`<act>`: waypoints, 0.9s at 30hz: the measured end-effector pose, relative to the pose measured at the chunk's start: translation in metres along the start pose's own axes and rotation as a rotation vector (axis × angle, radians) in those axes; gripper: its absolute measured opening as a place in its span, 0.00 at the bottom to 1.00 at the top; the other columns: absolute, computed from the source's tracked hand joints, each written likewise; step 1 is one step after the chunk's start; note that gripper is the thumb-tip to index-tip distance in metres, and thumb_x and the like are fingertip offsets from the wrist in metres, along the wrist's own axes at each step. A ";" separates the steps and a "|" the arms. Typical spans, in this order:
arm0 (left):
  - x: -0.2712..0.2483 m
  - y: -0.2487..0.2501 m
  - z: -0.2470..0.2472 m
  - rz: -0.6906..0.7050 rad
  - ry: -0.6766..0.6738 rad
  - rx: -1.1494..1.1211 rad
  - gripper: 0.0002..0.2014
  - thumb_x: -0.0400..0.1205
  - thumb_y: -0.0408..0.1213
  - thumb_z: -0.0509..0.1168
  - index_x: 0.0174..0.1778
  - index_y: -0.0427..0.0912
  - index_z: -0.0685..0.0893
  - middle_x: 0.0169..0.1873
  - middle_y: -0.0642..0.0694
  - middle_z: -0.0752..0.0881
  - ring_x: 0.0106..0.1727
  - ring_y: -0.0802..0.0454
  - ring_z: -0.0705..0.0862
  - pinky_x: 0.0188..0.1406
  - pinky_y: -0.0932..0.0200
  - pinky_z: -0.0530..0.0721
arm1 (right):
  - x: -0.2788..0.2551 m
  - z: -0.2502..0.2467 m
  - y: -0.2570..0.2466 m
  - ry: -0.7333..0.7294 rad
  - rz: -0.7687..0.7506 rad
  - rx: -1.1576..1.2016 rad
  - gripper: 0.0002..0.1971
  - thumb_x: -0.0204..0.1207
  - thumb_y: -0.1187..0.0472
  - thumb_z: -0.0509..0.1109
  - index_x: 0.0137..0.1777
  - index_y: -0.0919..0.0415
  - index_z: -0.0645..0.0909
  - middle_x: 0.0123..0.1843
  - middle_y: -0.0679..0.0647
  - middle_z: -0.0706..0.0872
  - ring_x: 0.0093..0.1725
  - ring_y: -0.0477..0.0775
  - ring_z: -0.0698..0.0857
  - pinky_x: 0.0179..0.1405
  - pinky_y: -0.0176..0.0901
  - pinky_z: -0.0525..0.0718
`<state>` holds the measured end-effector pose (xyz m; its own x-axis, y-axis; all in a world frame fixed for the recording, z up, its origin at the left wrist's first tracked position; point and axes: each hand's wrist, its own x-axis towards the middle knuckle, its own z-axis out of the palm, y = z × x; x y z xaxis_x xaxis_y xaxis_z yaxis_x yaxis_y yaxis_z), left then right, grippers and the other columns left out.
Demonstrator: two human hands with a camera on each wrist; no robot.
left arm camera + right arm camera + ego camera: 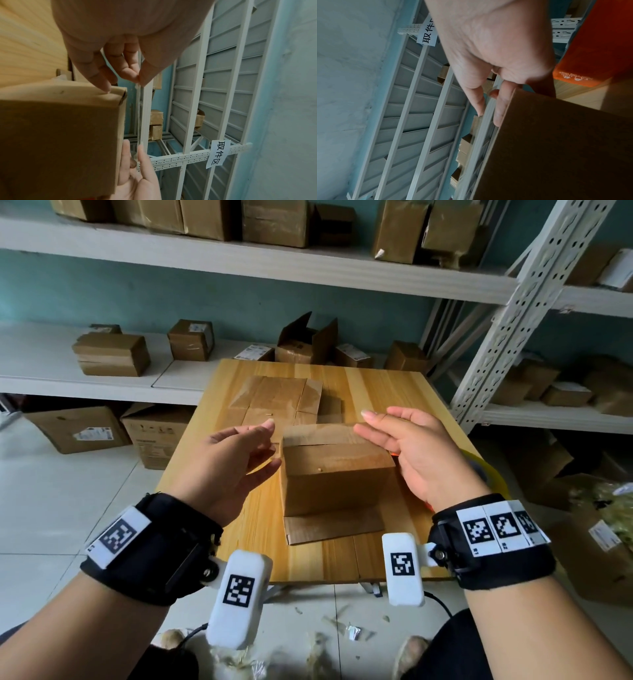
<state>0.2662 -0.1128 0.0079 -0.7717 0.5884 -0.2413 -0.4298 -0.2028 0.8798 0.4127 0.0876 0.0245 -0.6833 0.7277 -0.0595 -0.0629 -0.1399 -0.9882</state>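
The box (335, 474) sits mid-table (376, 385). The left hand (233, 460) at its 9 o'clock and the right hand (421, 453) at 3 o'clock each pinch an end of clear tape (141, 115). Kept taut, the tape should land squarely along the seam (329, 444).

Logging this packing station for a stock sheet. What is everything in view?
cardboard box: one, brown, mid-table
flattened cardboard: one, brown, on the table beyond the box
clear tape strip: one, transparent, stretched from left hand to right hand
tape roll: one, yellowish, table's right side, behind right hand
table: one, light wood, centre
shelving: white, behind and to the right
parcels: many, brown, on the shelves
paper sign: one, white with black characters, on a rack rail
floor cartons: two, brown, below the left shelf
left hand: one, pinches the strip's end
right hand: one, at the strip's other end, grip unclear
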 end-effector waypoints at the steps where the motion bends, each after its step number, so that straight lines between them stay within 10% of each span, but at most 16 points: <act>1: 0.000 -0.001 0.000 -0.021 -0.007 -0.012 0.07 0.84 0.36 0.75 0.42 0.41 0.85 0.36 0.45 0.88 0.47 0.48 0.87 0.56 0.50 0.93 | 0.001 -0.001 0.001 0.002 0.005 0.011 0.32 0.77 0.60 0.84 0.77 0.61 0.73 0.53 0.52 0.97 0.56 0.54 0.96 0.86 0.63 0.71; 9: -0.005 -0.016 0.005 -0.038 -0.021 -0.063 0.12 0.80 0.36 0.78 0.34 0.44 0.84 0.40 0.43 0.91 0.48 0.48 0.88 0.55 0.51 0.89 | 0.005 -0.002 0.002 0.003 0.024 0.071 0.40 0.75 0.60 0.85 0.83 0.62 0.67 0.54 0.53 0.97 0.57 0.54 0.96 0.89 0.69 0.62; 27: -0.001 -0.026 0.005 -0.242 0.044 -0.137 0.10 0.81 0.38 0.78 0.52 0.38 0.87 0.39 0.42 0.87 0.36 0.53 0.81 0.40 0.63 0.82 | 0.008 0.004 0.007 0.036 0.014 0.082 0.45 0.77 0.53 0.84 0.88 0.63 0.63 0.67 0.56 0.89 0.56 0.53 0.96 0.88 0.74 0.60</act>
<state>0.2802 -0.1038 -0.0125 -0.6571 0.5988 -0.4579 -0.6612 -0.1660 0.7316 0.4043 0.0899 0.0175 -0.6583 0.7485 -0.0794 -0.1139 -0.2034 -0.9725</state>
